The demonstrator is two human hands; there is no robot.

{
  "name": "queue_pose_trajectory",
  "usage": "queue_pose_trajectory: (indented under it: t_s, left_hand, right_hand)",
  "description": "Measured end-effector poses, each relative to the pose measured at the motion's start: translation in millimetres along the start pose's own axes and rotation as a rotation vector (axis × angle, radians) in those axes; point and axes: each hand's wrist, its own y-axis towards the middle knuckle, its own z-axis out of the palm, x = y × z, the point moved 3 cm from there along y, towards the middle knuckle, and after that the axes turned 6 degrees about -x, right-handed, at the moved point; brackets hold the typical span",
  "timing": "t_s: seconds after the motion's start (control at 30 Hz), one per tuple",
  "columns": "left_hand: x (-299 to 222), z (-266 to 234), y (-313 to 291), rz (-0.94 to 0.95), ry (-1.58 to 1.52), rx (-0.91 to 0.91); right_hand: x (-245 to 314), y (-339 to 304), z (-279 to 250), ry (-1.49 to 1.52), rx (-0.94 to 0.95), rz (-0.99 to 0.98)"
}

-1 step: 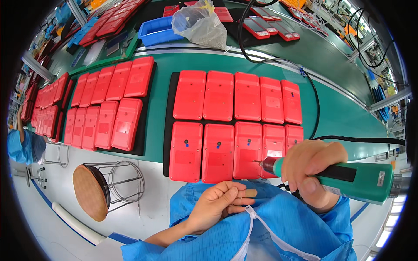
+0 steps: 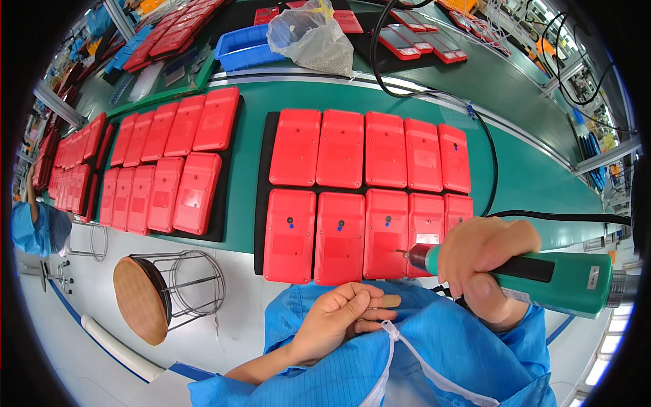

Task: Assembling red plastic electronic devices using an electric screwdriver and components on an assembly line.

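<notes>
My right hand (image 2: 485, 264) is wrapped round a green electric screwdriver (image 2: 563, 281) with a dark nose. Its thin bit points left, over the lower part of a red casing (image 2: 385, 230) in the near row; whether it touches cannot be told. My left hand (image 2: 342, 315) is closed just off the table's near edge, thumb against the fingers. A flat tan piece (image 2: 390, 301) shows at its fingertips, possibly a finger cover; anything inside the fingers is hidden. Red casings lie in two rows on a black mat (image 2: 260, 234). Several near-row casings bear small blue marks.
More red casings (image 2: 196, 193) lie on a second black mat to the left. A blue bin (image 2: 237, 57) and a clear plastic bag (image 2: 319, 47) stand at the back. A black cable (image 2: 494, 163) crosses the right side. A round stool (image 2: 142, 298) stands lower left; another person (image 2: 41, 227) is far left.
</notes>
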Motion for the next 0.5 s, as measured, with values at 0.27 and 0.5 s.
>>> queue_pose_trajectory:
  t_s: [0.27,0.5]
  left_hand:
    - [-3,-8,-5,0.132,0.061,-0.031]
    - [-10,-10,-15,0.160,-0.094,0.046]
  right_hand:
    - [-10,4,-1,-0.230,0.170,-0.010]
    - [-9,7,4,-0.229,0.274,0.046]
